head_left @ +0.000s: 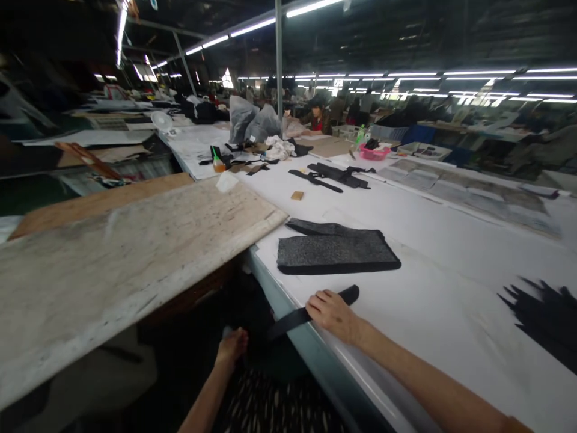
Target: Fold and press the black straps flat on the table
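Note:
At the edge of the white table [433, 288], my right hand [334, 316] is closed over a black fabric strip [288, 323]. One rounded end of the strip lies on the tabletop, and the other hangs past the edge. My left hand [232, 349] is lower, off the table in the dark gap, with its fingers curled. A small greyish tip pokes out above that fist; what it belongs to is hidden. Just beyond my right hand lies a stack of dark grey-black fabric pieces [338, 252], with a narrower piece along its far side.
A worn pale board [135, 246] slopes in from the left to the table corner. Black strips [547, 319] fan out at right. Farther back are more black pieces [338, 174], a tan block [297, 195], an orange glue bottle [219, 162], a pink basket [374, 153] and a seated person [317, 123].

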{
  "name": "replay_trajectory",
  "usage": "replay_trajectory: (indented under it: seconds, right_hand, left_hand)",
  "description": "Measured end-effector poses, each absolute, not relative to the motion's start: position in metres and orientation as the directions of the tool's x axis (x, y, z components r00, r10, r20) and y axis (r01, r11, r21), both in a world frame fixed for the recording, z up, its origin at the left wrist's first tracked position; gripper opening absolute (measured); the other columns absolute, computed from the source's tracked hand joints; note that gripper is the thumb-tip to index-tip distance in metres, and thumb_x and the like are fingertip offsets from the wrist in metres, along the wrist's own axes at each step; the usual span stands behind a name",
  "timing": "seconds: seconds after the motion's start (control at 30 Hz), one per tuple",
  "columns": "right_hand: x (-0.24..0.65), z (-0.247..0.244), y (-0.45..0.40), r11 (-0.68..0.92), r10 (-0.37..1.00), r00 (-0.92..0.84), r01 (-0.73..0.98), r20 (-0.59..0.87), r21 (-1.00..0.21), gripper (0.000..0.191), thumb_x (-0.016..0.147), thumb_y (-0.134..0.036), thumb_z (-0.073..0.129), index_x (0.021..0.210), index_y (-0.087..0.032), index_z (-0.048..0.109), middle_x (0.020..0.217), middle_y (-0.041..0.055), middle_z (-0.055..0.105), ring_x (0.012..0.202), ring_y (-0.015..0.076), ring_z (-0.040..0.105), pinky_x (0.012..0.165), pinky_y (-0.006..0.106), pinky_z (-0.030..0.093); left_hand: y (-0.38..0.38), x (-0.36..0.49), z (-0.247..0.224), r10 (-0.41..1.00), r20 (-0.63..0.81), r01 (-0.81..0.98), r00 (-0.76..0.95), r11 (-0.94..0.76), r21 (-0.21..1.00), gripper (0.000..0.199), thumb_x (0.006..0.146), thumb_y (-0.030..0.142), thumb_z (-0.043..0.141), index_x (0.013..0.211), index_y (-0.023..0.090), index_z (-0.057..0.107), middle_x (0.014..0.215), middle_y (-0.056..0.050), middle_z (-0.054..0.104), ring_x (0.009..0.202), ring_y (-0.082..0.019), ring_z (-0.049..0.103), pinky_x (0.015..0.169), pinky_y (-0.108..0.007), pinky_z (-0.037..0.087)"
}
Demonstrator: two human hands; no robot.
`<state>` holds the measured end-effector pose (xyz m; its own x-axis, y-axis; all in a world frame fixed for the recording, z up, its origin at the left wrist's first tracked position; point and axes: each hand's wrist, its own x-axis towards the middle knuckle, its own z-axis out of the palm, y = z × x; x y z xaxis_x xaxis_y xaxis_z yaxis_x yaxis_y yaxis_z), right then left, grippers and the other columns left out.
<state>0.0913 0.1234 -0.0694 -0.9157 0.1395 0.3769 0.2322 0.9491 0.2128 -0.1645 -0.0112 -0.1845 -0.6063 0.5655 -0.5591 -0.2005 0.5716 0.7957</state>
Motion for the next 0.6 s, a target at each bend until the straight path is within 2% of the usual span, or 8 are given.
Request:
replay_trajectory:
  seconds: [0.1, 0.17, 0.23, 0.3, 0.4, 0.6]
  right_hand:
    - [0.093, -0.069, 0.123, 0.951, 0.140, -0.926, 0.224, 0.350, 0.212, 0.013, 0.085, -0.005, 0.047, 0.081, -0.015, 0.054, 0.079, 0.0023, 0.051, 0.072, 0.0160, 0.043, 0.063, 0.030, 0.032]
    - [0.094, -0.067, 0.123, 0.951, 0.139, -0.932, 0.220, 0.335, 0.216, 0.013, 0.086, -0.006, 0.047, 0.081, -0.015, 0.054, 0.080, 0.0026, 0.051, 0.073, 0.0165, 0.043, 0.063, 0.030, 0.033]
    - [0.094, -0.066, 0.123, 0.951, 0.139, -0.937, 0.217, 0.321, 0.222, 0.012, 0.086, -0.007, 0.046, 0.082, -0.015, 0.054, 0.080, 0.0028, 0.051, 0.074, 0.0169, 0.043, 0.064, 0.030, 0.033]
    - [0.094, -0.065, 0.123, 0.950, 0.138, -0.943, 0.212, 0.302, 0.228, 0.012, 0.087, -0.007, 0.046, 0.083, -0.015, 0.054, 0.080, 0.0029, 0.050, 0.074, 0.0171, 0.044, 0.064, 0.031, 0.033]
    - [0.094, -0.065, 0.124, 0.949, 0.136, -0.946, 0.210, 0.294, 0.234, 0.012, 0.088, -0.008, 0.045, 0.082, -0.015, 0.054, 0.079, 0.0028, 0.050, 0.074, 0.0172, 0.044, 0.063, 0.031, 0.033]
    - [0.101, -0.066, 0.130, 0.959, 0.102, -0.941, 0.179, 0.322, 0.219, 0.014, 0.089, -0.009, 0.043, 0.086, -0.014, 0.056, 0.079, 0.0028, 0.052, 0.074, 0.0163, 0.045, 0.065, 0.030, 0.034]
  left_hand:
    - [-0.001, -0.153, -0.163, 0.627, -0.498, -0.165, -0.598, 0.512, 0.843, 0.032, 0.060, 0.049, 0.064, 0.063, 0.018, 0.060, 0.065, -0.004, 0.063, 0.065, -0.019, 0.059, 0.062, -0.029, 0.044]
    - [0.012, -0.134, -0.141, 0.739, -0.425, -0.107, -0.522, 0.438, 0.892, 0.034, 0.061, 0.050, 0.065, 0.072, 0.018, 0.066, 0.075, -0.003, 0.066, 0.075, -0.019, 0.058, 0.069, -0.027, 0.043]
    - [0.025, -0.112, -0.117, 0.890, -0.290, 0.021, -0.353, 0.317, 0.948, 0.037, 0.067, 0.054, 0.061, 0.072, 0.017, 0.067, 0.071, -0.001, 0.063, 0.072, -0.017, 0.055, 0.069, -0.026, 0.040]
    - [0.035, -0.092, -0.096, 0.950, -0.208, 0.107, -0.231, 0.237, 0.966, 0.042, 0.072, 0.056, 0.057, 0.062, 0.016, 0.062, 0.057, 0.002, 0.052, 0.061, -0.014, 0.046, 0.058, -0.025, 0.034]
    - [0.041, -0.076, -0.079, 0.955, -0.226, 0.084, -0.192, 0.245, 0.966, 0.043, 0.069, 0.056, 0.059, 0.054, 0.016, 0.055, 0.050, 0.005, 0.040, 0.054, -0.011, 0.035, 0.053, -0.025, 0.026]
    - [0.041, -0.076, -0.083, 0.938, -0.310, -0.106, -0.154, 0.296, 0.949, 0.036, 0.061, 0.048, 0.068, 0.052, 0.016, 0.054, 0.049, 0.005, 0.040, 0.053, -0.010, 0.033, 0.053, -0.024, 0.026]
